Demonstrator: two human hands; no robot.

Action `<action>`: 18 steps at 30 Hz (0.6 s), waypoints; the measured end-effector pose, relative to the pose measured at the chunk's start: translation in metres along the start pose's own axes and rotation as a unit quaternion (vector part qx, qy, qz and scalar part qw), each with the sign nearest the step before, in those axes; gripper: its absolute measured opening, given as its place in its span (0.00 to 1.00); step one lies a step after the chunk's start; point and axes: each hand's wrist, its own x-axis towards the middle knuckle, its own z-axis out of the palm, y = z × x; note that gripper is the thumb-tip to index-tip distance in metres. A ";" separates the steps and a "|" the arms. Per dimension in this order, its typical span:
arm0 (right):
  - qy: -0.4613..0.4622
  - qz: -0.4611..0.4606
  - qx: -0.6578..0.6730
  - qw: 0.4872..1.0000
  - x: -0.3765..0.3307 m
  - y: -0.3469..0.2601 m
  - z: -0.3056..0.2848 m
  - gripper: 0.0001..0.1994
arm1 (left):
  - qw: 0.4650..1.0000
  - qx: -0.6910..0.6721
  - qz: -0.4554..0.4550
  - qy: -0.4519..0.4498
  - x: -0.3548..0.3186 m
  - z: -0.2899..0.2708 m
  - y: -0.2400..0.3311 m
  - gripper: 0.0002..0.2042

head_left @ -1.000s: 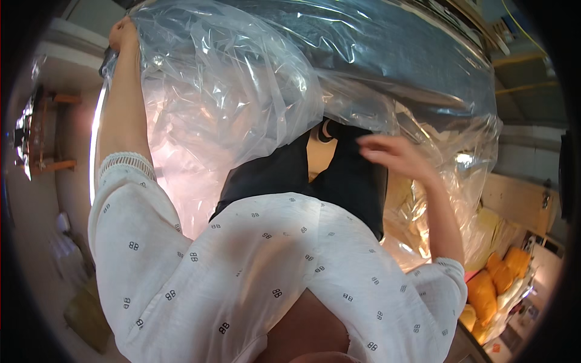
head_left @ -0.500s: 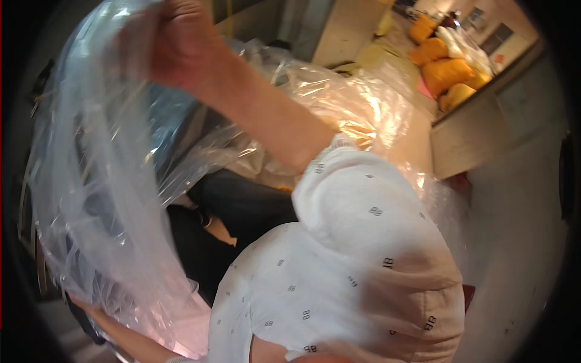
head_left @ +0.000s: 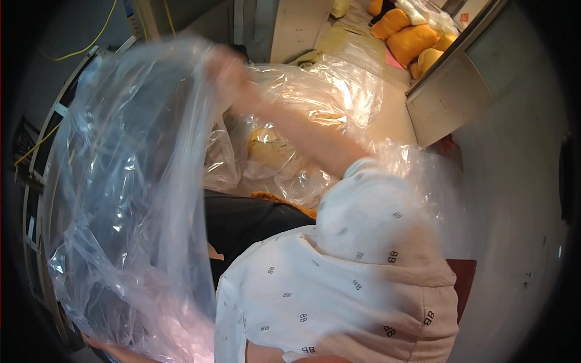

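Observation:
A large sheet of clear plastic film (head_left: 130,199) hangs in loose folds over the left half of the view. At its top, my right hand (head_left: 227,71) is closed on the gathered edge, the arm stretched up and forward; motion blurs the fingers. My left hand (head_left: 91,342) is low at the left rim, against the lower part of the film. The film and the picture's rim hide its fingers. Beneath the right forearm, more crumpled clear plastic (head_left: 302,130) lies in a heap, with something yellowish showing through it.
Beyond the heap, orange stuffed sacks (head_left: 414,45) are piled near a doorway. A pale panel (head_left: 448,100) and a grey wall (head_left: 508,230) stand at the right. Behind the film at the left runs a dark metal frame (head_left: 45,145); a yellow cord (head_left: 91,45) hangs above it.
My right hand has swung right and a little down with the film's edge, spreading the film wider. My left hand has sunk lower toward the rim. The view has shifted somewhat.

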 end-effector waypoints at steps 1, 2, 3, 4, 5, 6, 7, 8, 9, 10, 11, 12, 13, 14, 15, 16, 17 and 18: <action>0.025 -0.231 -0.219 0.948 0.063 -0.003 -0.052 0.07 | 1.000 0.010 -0.006 0.004 -0.005 -0.010 -0.028 0.19; 0.027 0.034 -0.243 0.969 0.128 0.017 -0.116 0.07 | 1.000 0.001 0.004 0.003 0.015 0.014 -0.019 0.19; 0.093 0.044 -0.267 0.958 0.112 -0.142 -0.100 0.17 | 0.999 0.028 -0.018 -0.001 -0.006 0.004 -0.022 0.19; 0.153 -0.097 -0.400 0.899 0.148 -0.164 -0.148 0.16 | 1.000 0.001 0.001 -0.001 0.015 0.041 0.010 0.19; 0.188 -0.220 -0.512 0.809 0.190 -0.159 -0.179 0.15 | 0.999 -0.046 -0.002 -0.023 0.027 0.069 0.052 0.19; 0.167 -0.285 -0.537 0.776 0.210 -0.160 -0.174 0.13 | 0.996 -0.076 -0.017 -0.043 0.024 0.073 0.079 0.20; 0.141 -0.353 -0.553 0.742 0.218 -0.164 -0.151 0.11 | 0.996 -0.057 -0.070 0.020 0.016 0.064 0.089 0.20; 0.127 -0.355 -0.542 0.751 0.211 -0.160 -0.134 0.11 | 0.988 -0.034 -0.123 0.086 0.008 0.053 0.095 0.20; 0.183 -0.482 -0.455 0.725 0.186 -0.168 -0.093 0.12 | 0.982 -0.015 -0.131 0.133 -0.004 0.033 0.079 0.20; 0.247 -0.591 -0.353 0.682 0.164 -0.171 -0.055 0.13 | 0.974 0.005 -0.136 0.181 -0.010 0.022 0.070 0.20; 0.243 -0.591 -0.314 0.702 0.134 -0.160 -0.027 0.13 | 0.971 0.026 -0.130 0.196 -0.019 0.013 0.061 0.20; 0.110 -0.553 -0.431 0.705 0.092 -0.137 -0.023 0.18 | 0.970 0.033 -0.116 0.209 -0.021 0.011 0.056 0.19; -0.029 -0.498 -0.541 0.677 0.066 -0.100 -0.027 0.24 | 0.966 0.047 -0.127 0.221 -0.029 0.000 0.045 0.19; -0.191 -0.400 -0.569 0.693 0.046 -0.044 -0.033 0.30 | 0.968 0.081 -0.133 0.194 -0.039 -0.013 0.031 0.19; -0.350 -0.290 -0.576 0.679 0.025 0.009 -0.037 0.36 | 0.969 0.117 -0.140 0.165 -0.048 -0.032 0.013 0.18; -0.415 -0.212 -0.536 0.703 0.008 0.047 -0.036 0.34 | 0.963 0.141 -0.150 0.172 -0.063 -0.061 -0.015 0.18; -0.481 -0.132 -0.490 0.716 -0.003 0.071 -0.024 0.33 | 0.952 0.204 -0.174 0.145 -0.083 -0.099 -0.044 0.18; -0.494 -0.138 -0.472 0.717 -0.005 0.077 -0.005 0.33 | 0.938 0.261 -0.197 0.113 -0.100 -0.127 -0.059 0.18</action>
